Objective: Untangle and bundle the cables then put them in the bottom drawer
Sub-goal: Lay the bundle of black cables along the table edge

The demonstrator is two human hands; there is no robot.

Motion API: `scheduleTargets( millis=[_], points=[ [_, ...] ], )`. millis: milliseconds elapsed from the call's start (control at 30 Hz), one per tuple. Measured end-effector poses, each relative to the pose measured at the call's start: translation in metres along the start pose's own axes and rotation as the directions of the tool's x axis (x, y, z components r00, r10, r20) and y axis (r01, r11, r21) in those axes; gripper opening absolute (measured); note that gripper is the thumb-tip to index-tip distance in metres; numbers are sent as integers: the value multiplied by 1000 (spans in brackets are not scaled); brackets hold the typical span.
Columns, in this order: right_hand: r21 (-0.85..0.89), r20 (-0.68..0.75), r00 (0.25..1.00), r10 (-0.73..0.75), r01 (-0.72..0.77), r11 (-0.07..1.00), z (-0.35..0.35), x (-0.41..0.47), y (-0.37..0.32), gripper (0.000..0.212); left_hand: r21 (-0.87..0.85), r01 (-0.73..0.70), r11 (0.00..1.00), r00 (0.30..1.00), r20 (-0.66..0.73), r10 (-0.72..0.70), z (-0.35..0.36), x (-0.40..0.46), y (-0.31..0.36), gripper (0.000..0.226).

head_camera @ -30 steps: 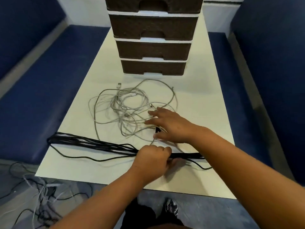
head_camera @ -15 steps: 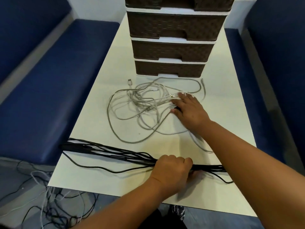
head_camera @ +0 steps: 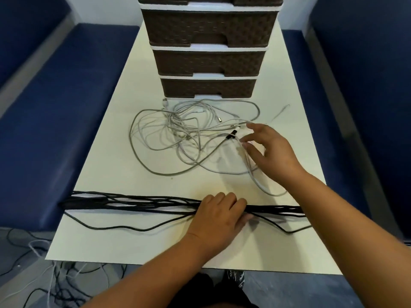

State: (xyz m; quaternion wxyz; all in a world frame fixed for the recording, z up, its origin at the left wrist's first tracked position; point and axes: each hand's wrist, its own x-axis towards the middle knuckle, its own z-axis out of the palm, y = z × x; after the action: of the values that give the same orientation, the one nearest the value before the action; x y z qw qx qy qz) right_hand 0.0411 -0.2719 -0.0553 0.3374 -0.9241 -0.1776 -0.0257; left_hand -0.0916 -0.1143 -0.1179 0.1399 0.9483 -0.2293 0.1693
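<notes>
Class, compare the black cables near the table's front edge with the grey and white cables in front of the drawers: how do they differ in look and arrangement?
The black cables lie gathered in one long straight bundle; the grey and white cables sprawl in loose tangled loops. The left hand grips the black cables; the right hand reaches over the pale ones. Both lie on the table.

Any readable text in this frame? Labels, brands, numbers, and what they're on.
None readable.
Drawer unit: woven pattern only, no label.
Black cables and grey cables: no print visible; plugs too small to tell.
Table: plain.
Shoe below the table: a pattern, too blurred to read.
</notes>
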Motion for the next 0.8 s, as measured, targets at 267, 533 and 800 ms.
scheduleTargets(
  millis=[267,533,800],
  points=[
    [-242,350,930,-115,209,947,-17,-128,17,63,0,47,999,998,43,-47,-5,0,4,28],
    [-478,352,934,-68,241,845,-17,-139,44,51,28,85,996,995,54,-86,-3,-2,8,45],
    [-471,382,921,-77,266,841,-28,-142,37,70,46,117,992,989,88,-121,-4,-3,10,54]
  ],
)
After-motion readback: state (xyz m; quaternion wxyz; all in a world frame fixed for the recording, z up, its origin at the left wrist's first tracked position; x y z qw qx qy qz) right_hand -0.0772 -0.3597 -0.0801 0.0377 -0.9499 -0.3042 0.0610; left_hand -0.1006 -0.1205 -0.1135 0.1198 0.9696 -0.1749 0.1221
